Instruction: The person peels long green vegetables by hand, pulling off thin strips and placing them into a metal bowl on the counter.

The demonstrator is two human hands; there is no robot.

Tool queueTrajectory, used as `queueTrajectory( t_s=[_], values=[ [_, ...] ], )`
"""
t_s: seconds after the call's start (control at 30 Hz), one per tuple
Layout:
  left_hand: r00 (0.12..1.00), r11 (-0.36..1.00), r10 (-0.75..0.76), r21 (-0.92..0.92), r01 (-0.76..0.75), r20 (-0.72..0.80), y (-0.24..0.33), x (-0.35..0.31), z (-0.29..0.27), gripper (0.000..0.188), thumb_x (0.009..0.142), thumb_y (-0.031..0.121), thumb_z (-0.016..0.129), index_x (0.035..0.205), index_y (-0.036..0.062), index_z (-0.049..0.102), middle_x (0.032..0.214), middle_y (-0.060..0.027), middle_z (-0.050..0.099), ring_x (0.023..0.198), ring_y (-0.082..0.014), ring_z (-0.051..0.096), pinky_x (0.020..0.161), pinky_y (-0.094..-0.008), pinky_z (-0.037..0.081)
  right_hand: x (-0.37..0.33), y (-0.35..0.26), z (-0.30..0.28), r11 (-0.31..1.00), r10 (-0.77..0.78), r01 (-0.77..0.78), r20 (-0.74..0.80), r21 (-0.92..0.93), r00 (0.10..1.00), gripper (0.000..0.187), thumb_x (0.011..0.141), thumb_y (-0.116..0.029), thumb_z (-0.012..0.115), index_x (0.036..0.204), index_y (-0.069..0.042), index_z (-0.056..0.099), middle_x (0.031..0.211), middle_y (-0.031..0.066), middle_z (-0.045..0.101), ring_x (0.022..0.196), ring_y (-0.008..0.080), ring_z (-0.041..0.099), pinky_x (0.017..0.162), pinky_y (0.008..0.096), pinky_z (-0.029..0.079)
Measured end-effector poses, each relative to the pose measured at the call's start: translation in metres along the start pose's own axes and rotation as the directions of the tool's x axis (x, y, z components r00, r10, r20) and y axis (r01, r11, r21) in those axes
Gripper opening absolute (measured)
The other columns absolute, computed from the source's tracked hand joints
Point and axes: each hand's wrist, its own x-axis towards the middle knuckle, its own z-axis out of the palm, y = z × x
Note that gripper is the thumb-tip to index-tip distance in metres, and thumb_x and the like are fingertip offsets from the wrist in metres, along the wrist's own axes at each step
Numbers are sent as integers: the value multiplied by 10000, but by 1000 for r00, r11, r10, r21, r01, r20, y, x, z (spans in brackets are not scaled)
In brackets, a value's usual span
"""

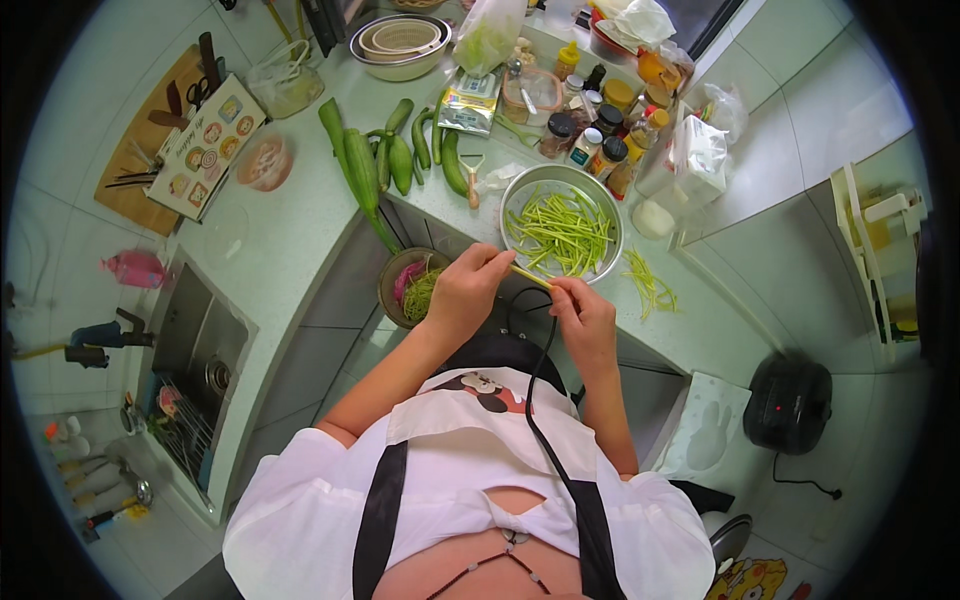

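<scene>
A thin pale-green stem point(531, 275) is stretched between my two hands, in front of the near rim of a round metal bowl point(507, 192). My left hand point(470, 288) pinches one end between thumb and fingers. The other end is gripped by the closed fingers of my right hand point(585, 325). Many cut green stems point(562, 230) lie inside the bowl. More loose stems point(650, 285) are on the counter to its right. Below my left hand, a round bin point(386, 290) contains stringy green scraps point(424, 292) and something pink.
Left of the bowl lie a peeler point(473, 188), cucumber-like green vegetables point(400, 163) and a long gourd point(360, 170). Seasoning jars point(607, 120) crowd behind the bowl. A sink point(205, 300) is at left, a black rice cooker point(788, 403) at right. A black cord point(541, 420) hangs before me.
</scene>
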Motion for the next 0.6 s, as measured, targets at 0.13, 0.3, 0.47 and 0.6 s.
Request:
queueTrajectory(
  t_s=[0.13,0.3,0.47,0.6],
  values=[
    [1000,1000,-3,25,4,-22,0,1,-1,197,771,31,676,967,36,661,813,-93,602,680,-240,621,591,-313,501,-1,1,0,1000,-22,23,30,-21,999,132,873,-161,635,882,-30,640,590,61,585,515,126,554,498,272,424],
    [980,959,-179,-208,193,84,3,1,1,223,822,33,639,1045,23,628,819,-97,610,698,-210,634,622,-292,500,-5,-12,4,994,-100,101,-12,51,995,81,842,-97,667,859,-25,632,566,37,548,490,69,484,467,232,384],
    [927,802,-265,-473,365,264,5,-2,-3,298,867,54,617,1157,-6,582,884,-77,610,770,-134,631,701,-243,502,-5,-13,4,987,-154,156,-32,42,988,71,837,-88,672,871,-32,646,600,41,566,501,72,495,476,226,393],
    [905,745,-274,-523,413,325,10,1,-9,326,878,76,622,1187,-13,565,949,-64,598,819,-106,618,741,-225,503,-4,-15,5,983,-184,184,-27,4,983,74,825,-82,678,878,-35,655,652,62,604,524,121,555,501,252,433]
  ],
)
